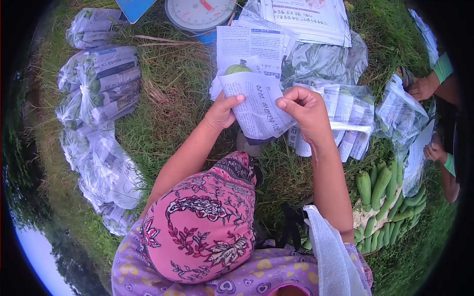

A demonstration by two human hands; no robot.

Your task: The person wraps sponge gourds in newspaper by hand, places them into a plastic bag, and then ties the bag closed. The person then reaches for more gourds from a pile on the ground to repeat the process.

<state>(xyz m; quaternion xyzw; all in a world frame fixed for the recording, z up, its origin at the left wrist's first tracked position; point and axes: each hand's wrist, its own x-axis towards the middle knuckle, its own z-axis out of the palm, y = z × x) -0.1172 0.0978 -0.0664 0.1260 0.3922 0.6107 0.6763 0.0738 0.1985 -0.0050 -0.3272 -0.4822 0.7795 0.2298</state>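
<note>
And here the right hand (305,110) pinches the newspaper sheet (259,106) between thumb and fingertips, while the left hand (223,110) supports its opposite edge, thumb on top. The green vegetable (239,68) pokes out above the sheet, between the hands!

L hand (221,110) grips w/ thumb angled inward & fingers partly hidden, R hand (302,109) pinches btwn thumb & index w/ other fingers curled, hands well apart at abt same ht, L forearm (183,157) slanting up & inward, R forearm (330,180) bare & steeper.
</note>
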